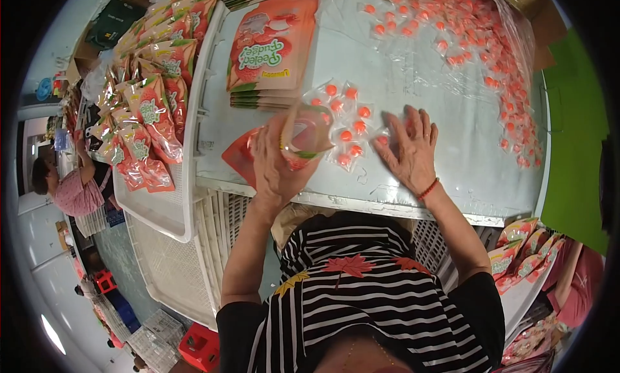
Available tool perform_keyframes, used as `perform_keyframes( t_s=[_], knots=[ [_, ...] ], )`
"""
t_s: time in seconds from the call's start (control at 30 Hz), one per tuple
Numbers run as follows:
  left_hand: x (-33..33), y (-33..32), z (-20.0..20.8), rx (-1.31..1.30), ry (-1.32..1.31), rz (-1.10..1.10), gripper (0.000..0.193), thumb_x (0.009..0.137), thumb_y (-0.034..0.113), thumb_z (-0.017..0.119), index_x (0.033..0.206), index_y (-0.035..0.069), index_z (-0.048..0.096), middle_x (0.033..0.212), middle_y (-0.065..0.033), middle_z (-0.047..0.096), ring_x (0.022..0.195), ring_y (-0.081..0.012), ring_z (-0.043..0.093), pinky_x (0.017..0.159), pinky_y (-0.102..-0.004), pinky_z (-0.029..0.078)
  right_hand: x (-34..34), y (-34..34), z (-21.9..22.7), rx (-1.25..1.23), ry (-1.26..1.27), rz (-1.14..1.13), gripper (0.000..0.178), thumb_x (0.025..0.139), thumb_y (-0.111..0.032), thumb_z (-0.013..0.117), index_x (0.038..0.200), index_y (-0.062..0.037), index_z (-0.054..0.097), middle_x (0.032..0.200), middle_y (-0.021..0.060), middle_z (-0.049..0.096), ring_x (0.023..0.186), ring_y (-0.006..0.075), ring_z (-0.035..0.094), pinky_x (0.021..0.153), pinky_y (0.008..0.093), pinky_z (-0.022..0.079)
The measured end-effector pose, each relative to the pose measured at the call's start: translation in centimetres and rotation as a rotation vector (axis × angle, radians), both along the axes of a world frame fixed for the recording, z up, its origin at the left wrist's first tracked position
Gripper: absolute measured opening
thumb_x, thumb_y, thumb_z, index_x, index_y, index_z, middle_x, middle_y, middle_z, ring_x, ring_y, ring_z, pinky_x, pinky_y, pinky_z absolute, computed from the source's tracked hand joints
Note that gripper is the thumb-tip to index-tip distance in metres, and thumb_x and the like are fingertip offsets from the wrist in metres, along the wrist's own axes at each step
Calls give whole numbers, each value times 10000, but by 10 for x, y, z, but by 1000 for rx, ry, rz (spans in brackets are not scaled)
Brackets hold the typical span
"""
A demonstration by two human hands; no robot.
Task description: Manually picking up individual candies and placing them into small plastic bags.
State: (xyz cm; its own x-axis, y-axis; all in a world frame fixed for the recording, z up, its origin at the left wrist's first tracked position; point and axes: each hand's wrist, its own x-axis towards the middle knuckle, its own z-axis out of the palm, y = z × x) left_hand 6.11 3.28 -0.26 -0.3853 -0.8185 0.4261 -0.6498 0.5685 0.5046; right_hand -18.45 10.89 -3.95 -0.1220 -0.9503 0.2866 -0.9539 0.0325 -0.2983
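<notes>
My left hand (276, 156) is closed round a pink candy pouch (240, 158) at the table's near edge. The pouch's open mouth is turned toward a small group of clear-wrapped red candies (346, 136) on the tabletop. Just right of that group lies my right hand (413, 150), with its fingers spread. Its thumb side is by one wrapped candy (382, 140); whether they touch is hard to tell. Beyond my left hand lies a stack of flat pink pouches (271, 50). What is inside the held pouch cannot be made out.
Many more wrapped candies (468, 40) spread over the table's far right, partly on clear plastic. At left, a white crate (187, 205) carries filled pouches (152, 108). More pouches (516, 250) stand at lower right beside another person's arm (568, 269). A person in pink (76, 189) works far left.
</notes>
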Motion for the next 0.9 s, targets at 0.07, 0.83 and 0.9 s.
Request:
perform_keyframes(
  t_s=[0.07,0.83,0.9],
  knots=[
    [-5,-6,3,-4,22,-56,907,580,264,851,1309,26,367,1226,-137,500,1126,-325,485,965,-459,356,7,0,-1,-17,49,24,448,788,-264,673,1191,-108,554,1224,157,486,1173,372,408,960,457,325],
    [-53,-16,1,-17,65,-140,976,550,217,829,1342,6,298,1270,-196,430,1178,-384,414,999,-494,329,59,-75,69,-113,-1467,-8,196,965,-209,443,969,-23,506,784,23,511,715,78,478,628,232,425],
    [-54,-15,-1,14,71,-147,971,550,206,825,1341,7,298,1267,-197,431,1174,-385,416,997,-495,329,59,-72,63,5,-1374,-38,210,962,-209,442,947,-12,515,778,48,530,720,114,504,646,252,437]
  ],
)
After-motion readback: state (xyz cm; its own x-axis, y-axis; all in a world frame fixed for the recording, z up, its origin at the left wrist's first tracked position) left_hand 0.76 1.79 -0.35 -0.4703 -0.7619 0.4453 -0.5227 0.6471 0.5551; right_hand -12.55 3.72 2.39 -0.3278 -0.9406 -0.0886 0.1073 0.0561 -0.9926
